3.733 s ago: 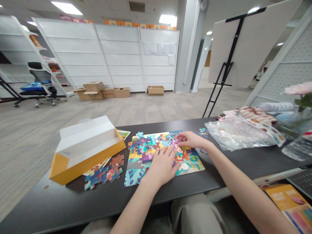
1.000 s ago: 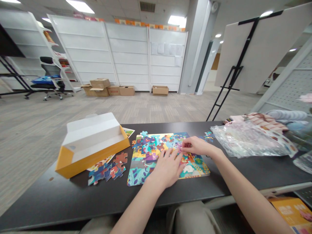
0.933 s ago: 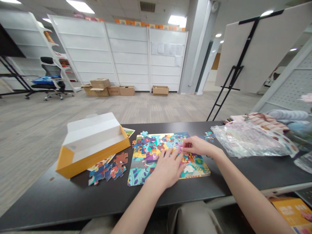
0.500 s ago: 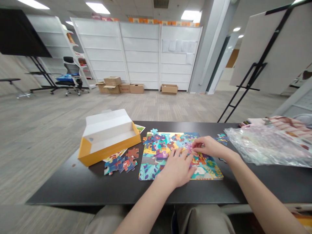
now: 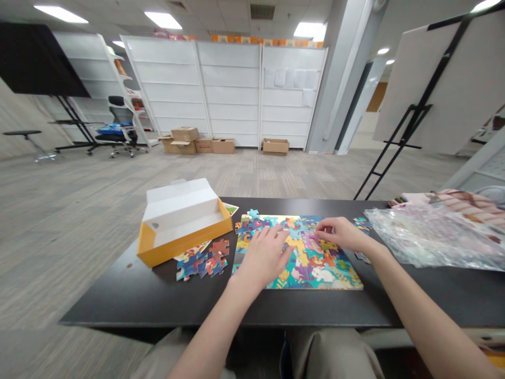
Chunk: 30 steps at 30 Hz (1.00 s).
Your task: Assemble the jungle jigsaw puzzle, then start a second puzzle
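One colourful jigsaw puzzle point(image 5: 303, 255) lies flat on the black table point(image 5: 284, 308), squarely before me, I'd say so that both hands can reach it without stretching. Watching from afar, I see my left hand point(image 5: 266, 255) palm down over its left part, fingers loosely spread, gripping nothing I can make out; whether it presses or hovers, I cannot tell. Well apart from it, my right hand point(image 5: 340, 233) bends its fingers down toward a purple patch at the upper right; I cannot tell whether they pinch a piece. One light-blue piece point(image 5: 253, 213) sits at the puzzle's far edge, toward the left. Left of the puzzle is a pile of loose pieces point(image 5: 205, 263), probably set aside to keep them in view, and behind them the yellow box point(image 5: 189, 242) stands open, white flap raised. More pieces point(image 5: 362, 225) lie on the right, just short of a crinkled plastic bag point(image 5: 430, 237). For sliding my wrists, I judge the strip between puzzle and front table edge easiest; sideways, the pile and box limit the left, the bag the right.
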Each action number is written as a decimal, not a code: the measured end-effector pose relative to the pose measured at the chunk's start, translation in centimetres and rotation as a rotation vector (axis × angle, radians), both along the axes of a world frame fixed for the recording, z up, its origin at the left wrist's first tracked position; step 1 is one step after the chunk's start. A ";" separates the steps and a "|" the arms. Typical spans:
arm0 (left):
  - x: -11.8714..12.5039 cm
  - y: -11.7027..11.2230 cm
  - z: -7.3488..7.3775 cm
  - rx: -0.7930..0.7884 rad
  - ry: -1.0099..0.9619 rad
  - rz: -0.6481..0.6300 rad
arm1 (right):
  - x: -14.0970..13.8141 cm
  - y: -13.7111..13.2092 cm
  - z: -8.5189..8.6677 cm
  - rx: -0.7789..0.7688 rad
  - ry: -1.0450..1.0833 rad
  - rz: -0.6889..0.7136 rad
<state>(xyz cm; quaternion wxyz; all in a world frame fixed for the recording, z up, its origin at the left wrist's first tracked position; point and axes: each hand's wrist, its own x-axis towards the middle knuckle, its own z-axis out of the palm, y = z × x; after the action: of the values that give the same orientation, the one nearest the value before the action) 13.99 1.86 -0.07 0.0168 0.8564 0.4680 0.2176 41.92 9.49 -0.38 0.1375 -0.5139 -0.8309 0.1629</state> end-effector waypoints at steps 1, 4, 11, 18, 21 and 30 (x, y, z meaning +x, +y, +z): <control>-1.2 0.2 0.2 0.013 -0.012 0.042 | 0.1 0.1 -0.1 0.010 -0.004 -0.011; -5.2 0.5 0.7 0.024 -0.030 0.198 | 0.7 0.5 -0.4 0.049 -0.009 -0.035; -11.9 -1.0 0.6 -0.063 -0.036 0.432 | 4.9 1.9 0.2 0.383 0.061 -0.438; -9.7 -1.4 0.4 -0.018 0.010 0.261 | 9.0 2.0 0.1 0.230 -0.160 -0.791; -7.2 -1.2 0.2 -0.008 0.051 0.124 | 10.3 1.8 -0.3 0.100 -0.271 -0.863; 0.1 -1.3 -0.5 -0.035 0.109 -0.220 | 12.5 1.9 -1.0 0.041 -0.316 -0.928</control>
<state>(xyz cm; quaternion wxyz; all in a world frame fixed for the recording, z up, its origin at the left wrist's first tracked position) 14.08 0.58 -0.58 0.0301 0.9127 0.3751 0.1596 54.41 11.36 -1.37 0.0778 -0.8455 -0.5281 -0.0118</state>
